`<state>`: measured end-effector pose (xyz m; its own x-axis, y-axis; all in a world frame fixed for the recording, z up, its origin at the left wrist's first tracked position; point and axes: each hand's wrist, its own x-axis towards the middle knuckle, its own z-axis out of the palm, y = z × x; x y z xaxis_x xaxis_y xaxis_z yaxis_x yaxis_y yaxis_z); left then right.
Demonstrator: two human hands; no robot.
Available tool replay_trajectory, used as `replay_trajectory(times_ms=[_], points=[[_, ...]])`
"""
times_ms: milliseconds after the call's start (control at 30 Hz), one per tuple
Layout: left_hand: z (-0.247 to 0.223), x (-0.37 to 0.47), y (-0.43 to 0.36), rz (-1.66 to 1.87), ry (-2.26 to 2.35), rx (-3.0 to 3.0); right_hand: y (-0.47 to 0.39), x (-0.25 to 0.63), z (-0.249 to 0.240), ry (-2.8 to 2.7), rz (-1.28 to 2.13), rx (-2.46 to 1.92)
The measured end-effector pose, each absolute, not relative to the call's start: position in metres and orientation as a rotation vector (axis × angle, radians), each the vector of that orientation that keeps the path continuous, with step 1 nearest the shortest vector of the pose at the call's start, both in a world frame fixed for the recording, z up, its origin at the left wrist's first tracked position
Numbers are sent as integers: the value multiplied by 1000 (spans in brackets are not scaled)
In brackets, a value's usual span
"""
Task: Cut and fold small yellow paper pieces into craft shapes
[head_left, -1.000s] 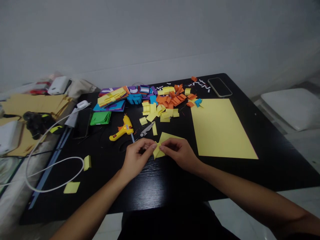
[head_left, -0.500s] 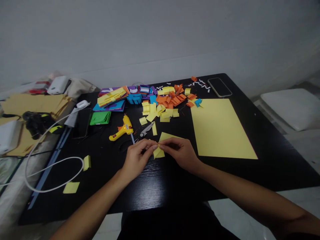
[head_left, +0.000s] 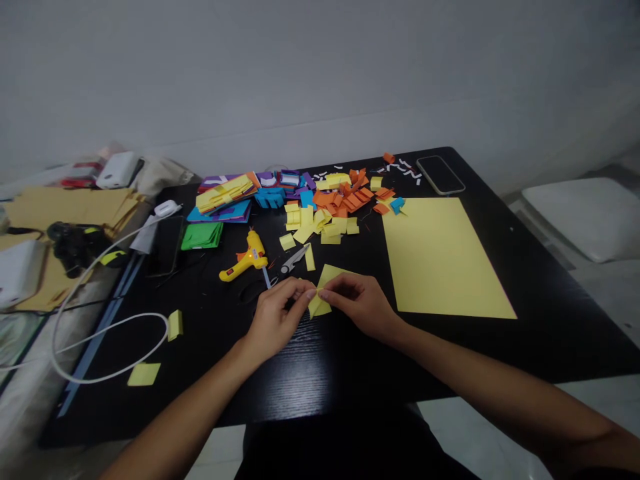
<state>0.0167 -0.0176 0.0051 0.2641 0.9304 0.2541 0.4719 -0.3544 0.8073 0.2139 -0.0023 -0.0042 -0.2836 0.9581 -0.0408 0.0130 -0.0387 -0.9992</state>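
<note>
My left hand (head_left: 280,313) and my right hand (head_left: 361,303) meet at the middle of the black table, fingertips pinched together on a small yellow piece of paper (head_left: 319,306). Its upper part is hidden by the fingers, so its exact fold cannot be made out. Behind the hands lies another flat yellow paper (head_left: 334,272). A pair of scissors (head_left: 295,259) rests just beyond my left hand, its handles partly covered. Left of it lies a yellow glue gun (head_left: 244,259) with a glue stick poking out.
Folded yellow pieces (head_left: 333,230) and orange pieces (head_left: 345,199) are heaped at the back. A large yellow sheet (head_left: 445,260) lies at right, below a phone (head_left: 440,175). At left are a looped white cable (head_left: 107,381), green folded paper (head_left: 202,235) and a second phone (head_left: 166,245).
Both hands stay pinched on the small yellow paper, with only slight finger movement. The whole view has shifted very slightly; nothing else on the table has moved.
</note>
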Motion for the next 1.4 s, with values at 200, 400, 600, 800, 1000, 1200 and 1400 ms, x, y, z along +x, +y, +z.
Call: replay_trajectory(times_ms=[200, 400, 600, 800, 1000, 1200, 1400], points=[[7, 17, -19, 975, 1239, 1940, -2, 214, -3, -1434, 1448, -1076], [10, 18, -17, 978, 1251, 1950, -2, 216, -1, -1421, 1492, -1025], [9, 16, -16, 973, 1261, 1907, -2, 216, 1, -1531, 1443, -1092], [9, 17, -15, 958, 1295, 1858, -3, 215, -1, -1609, 1386, -1132], [8, 15, -14, 953, 1320, 1792, -2, 214, -5, -1583, 1435, -1109], [5, 15, -12, 914, 1292, 1780, -3, 214, -5, -1497, 1487, -1034], [6, 14, -11, 906, 1298, 1774, -2, 213, -9, -1430, 1482, -1004]])
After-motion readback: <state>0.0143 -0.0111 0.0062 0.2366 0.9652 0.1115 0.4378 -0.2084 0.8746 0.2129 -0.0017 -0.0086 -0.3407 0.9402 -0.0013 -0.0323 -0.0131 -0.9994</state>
